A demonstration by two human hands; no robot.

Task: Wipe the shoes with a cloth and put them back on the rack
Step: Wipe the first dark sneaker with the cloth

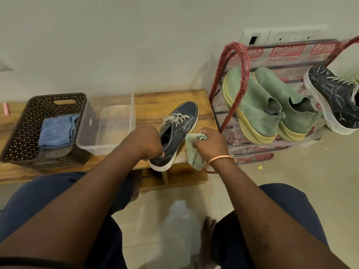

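A dark blue sneaker with pale laces and a white sole lies on the low wooden table, its heel over the front edge. My left hand grips its heel collar. Just right of the shoe, my right hand holds a bunched pale green cloth; whether the cloth touches the shoe's side is unclear. To the right, the red-framed shoe rack carries a pair of green slip-on shoes and the matching dark blue sneaker.
A brown perforated basket with a blue cloth inside stands at the table's left. Beside it sits a clear plastic tub. My knees and bare feet are over the tiled floor below. A wall with a socket plate rises behind.
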